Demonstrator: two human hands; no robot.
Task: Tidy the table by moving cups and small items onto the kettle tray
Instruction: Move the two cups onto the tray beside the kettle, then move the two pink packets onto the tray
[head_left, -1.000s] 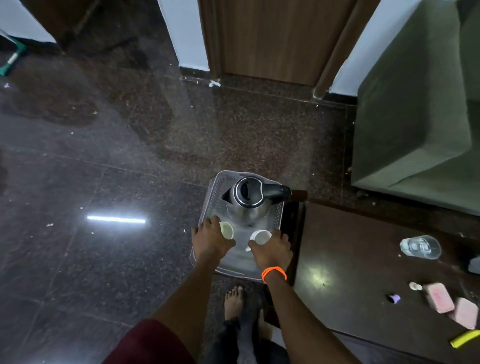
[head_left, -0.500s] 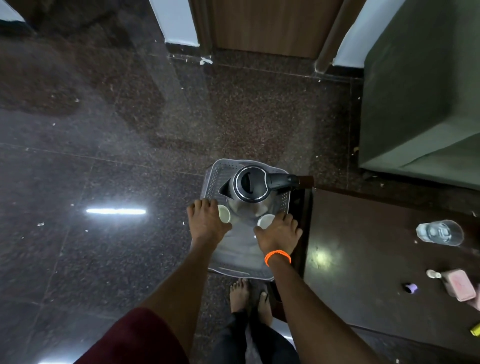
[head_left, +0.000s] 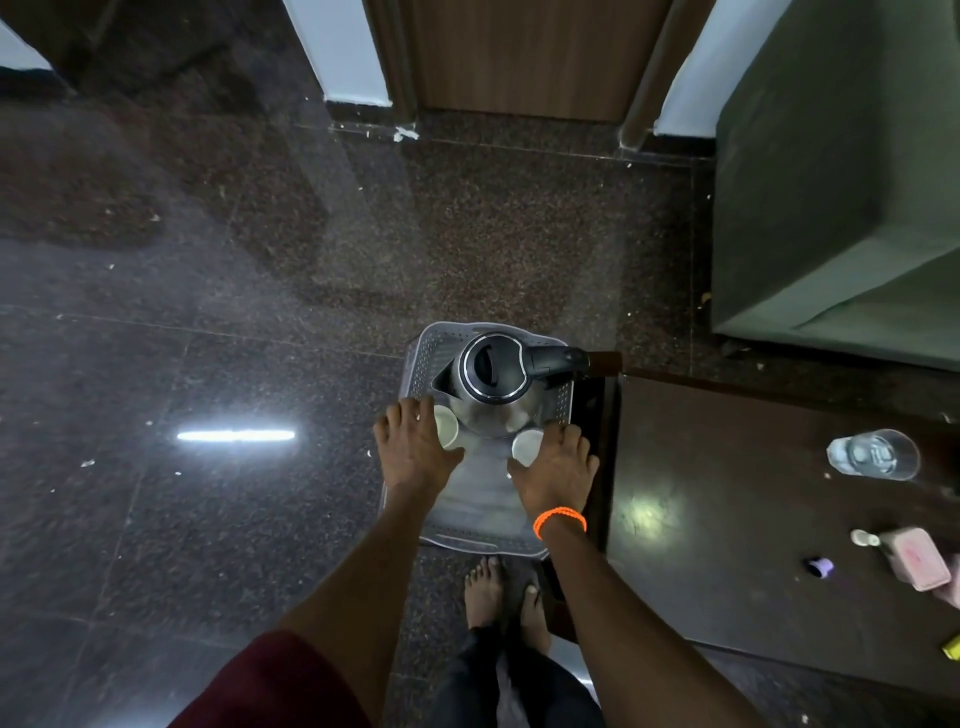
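A clear plastic tray (head_left: 483, 540) sits just left of the dark table (head_left: 727, 571), above the floor. A steel kettle (head_left: 491, 379) with a black lid stands at its far end. Two small white cups stand on the tray in front of the kettle. My left hand (head_left: 415, 452) cradles the left cup (head_left: 445, 427) between thumb and forefinger. My right hand (head_left: 558, 473), with an orange band at the wrist, does the same with the right cup (head_left: 523, 448). The fingers of both hands lie spread and point forward.
On the table's right side lie a glass tumbler (head_left: 872, 454), a pink box (head_left: 917, 564), a small purple cap (head_left: 821, 566), a small white piece (head_left: 863, 538) and a yellow item (head_left: 953, 647) at the frame edge. A green sofa (head_left: 841, 208) stands beyond. My bare feet (head_left: 506, 597) are under the tray.
The view has shifted slightly. Both hands stay at the two cups on the tray, with no clear change of grip.
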